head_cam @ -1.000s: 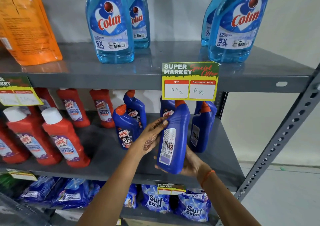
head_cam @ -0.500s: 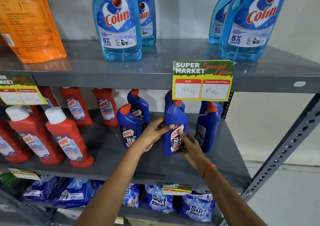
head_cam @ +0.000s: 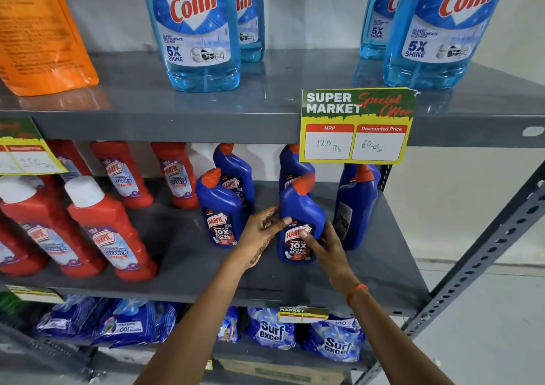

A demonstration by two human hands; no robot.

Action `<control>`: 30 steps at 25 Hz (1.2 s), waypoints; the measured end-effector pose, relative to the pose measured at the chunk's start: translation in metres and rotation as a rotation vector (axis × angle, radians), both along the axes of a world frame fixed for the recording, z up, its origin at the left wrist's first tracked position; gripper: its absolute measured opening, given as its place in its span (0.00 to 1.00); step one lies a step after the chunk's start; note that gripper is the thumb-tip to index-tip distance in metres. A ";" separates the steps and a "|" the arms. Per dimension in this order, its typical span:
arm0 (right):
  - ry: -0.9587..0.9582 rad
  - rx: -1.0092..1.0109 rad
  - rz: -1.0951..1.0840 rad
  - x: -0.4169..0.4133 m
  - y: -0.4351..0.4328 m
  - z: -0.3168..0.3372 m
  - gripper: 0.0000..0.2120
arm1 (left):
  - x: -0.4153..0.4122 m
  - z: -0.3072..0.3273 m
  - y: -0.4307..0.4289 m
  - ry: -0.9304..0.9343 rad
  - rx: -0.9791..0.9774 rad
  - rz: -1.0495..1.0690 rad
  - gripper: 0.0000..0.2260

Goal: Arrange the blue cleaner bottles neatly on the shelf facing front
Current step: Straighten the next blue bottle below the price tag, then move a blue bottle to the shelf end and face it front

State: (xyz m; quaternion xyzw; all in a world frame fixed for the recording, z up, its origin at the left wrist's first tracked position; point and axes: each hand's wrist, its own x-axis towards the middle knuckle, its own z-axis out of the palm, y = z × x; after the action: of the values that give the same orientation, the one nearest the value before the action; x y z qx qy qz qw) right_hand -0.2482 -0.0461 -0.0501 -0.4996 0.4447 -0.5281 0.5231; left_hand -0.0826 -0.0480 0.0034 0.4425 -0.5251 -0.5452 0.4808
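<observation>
On the middle shelf (head_cam: 188,269), right half, sits the blue cleaner group; largest first: shelf carries red bathroom-cleaner bottles (head_cam: 109,237) toward 9 o'clock and six or so blue ones toward 3 o'clock; price tag (head_cam: 355,125) hangs off the upper shelf edge at 12 o'clock of the hands. Held bottle (head_cam: 300,222) stands upright on the shelf, label forward, front row centre; left hand (head_cam: 262,231) wraps its 9 o'clock side, fingers closed onto it, thumb across the front; right hand (head_cam: 326,246) presses its 3 o'clock side, thumb on the label; both in contact, neither gripping hard by the look of it. Step in hand, my read: final squaring and release of this one. Neighbour bottle (head_cam: 355,207) at 3 o'clock shows its back label, turned away; likely next: let go, take that one, rotate about half a turn, set it level with the front row. Front-left bottle (head_cam: 219,210) already faces out.
</observation>
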 end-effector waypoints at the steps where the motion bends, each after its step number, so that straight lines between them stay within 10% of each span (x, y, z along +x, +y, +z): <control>1: 0.022 -0.002 0.005 -0.001 0.001 -0.002 0.18 | 0.000 -0.003 0.002 -0.004 -0.016 0.009 0.17; 11: 0.114 0.007 0.017 -0.002 0.011 -0.008 0.19 | -0.005 -0.007 0.024 -0.136 -0.077 0.058 0.16; 19: 0.182 -0.253 -0.674 -0.039 0.039 0.021 0.07 | -0.047 0.021 0.044 -0.778 -0.489 0.398 0.36; 24: 0.351 -0.036 -0.570 -0.075 0.006 0.005 0.24 | -0.112 0.041 0.053 -0.766 -0.672 0.432 0.28; 30: 0.393 0.041 -0.374 -0.075 -0.019 -0.006 0.22 | -0.142 0.048 0.015 -0.643 -0.250 0.177 0.26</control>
State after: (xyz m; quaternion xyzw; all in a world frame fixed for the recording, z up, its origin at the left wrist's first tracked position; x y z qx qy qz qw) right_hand -0.3231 -0.0655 -0.0556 -0.4913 0.6328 -0.4992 0.3301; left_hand -0.2244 -0.0334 0.0512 0.5732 -0.6716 -0.2658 0.3868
